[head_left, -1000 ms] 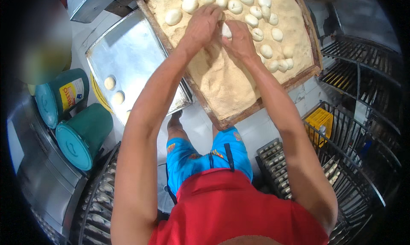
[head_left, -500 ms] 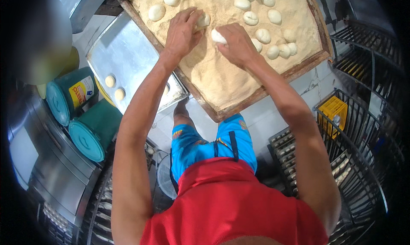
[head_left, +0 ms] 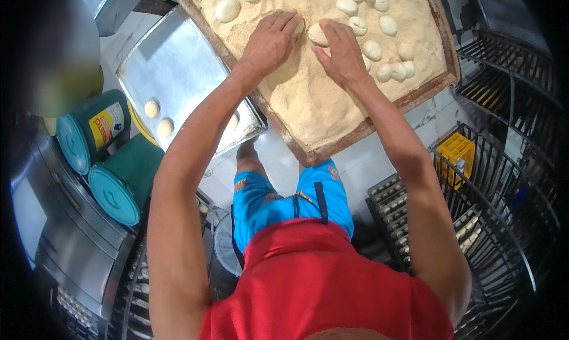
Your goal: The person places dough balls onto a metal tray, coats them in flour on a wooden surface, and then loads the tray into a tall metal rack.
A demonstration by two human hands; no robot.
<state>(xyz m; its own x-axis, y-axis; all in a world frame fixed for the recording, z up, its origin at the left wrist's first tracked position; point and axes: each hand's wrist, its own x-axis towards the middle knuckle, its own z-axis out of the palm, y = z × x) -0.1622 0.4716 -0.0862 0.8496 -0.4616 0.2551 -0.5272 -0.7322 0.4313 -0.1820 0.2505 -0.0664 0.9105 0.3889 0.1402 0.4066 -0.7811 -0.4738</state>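
Sandy crumb covered the wooden tray [head_left: 308, 156], and both hands worked near its middle. The left hand [head_left: 269, 41] lay palm down with fingers spread, its fingertips touching a pale dough ball [head_left: 298, 27]. Just beside it, the right hand [head_left: 341, 53] cupped loosely over another dough piece [head_left: 317, 35]. More dough balls [head_left: 379, 47] sat in rows toward the tray's far right side. Left of the tray lay a metal baking sheet [head_left: 184, 73] carrying a few dough rounds [head_left: 152, 108], with two teal buckets [head_left: 115, 183] beyond it.

Wooden tray [head_left: 446, 73] – matt, crumb-coated; metal sheet pan [head_left: 178, 67] – smooth, glossy.
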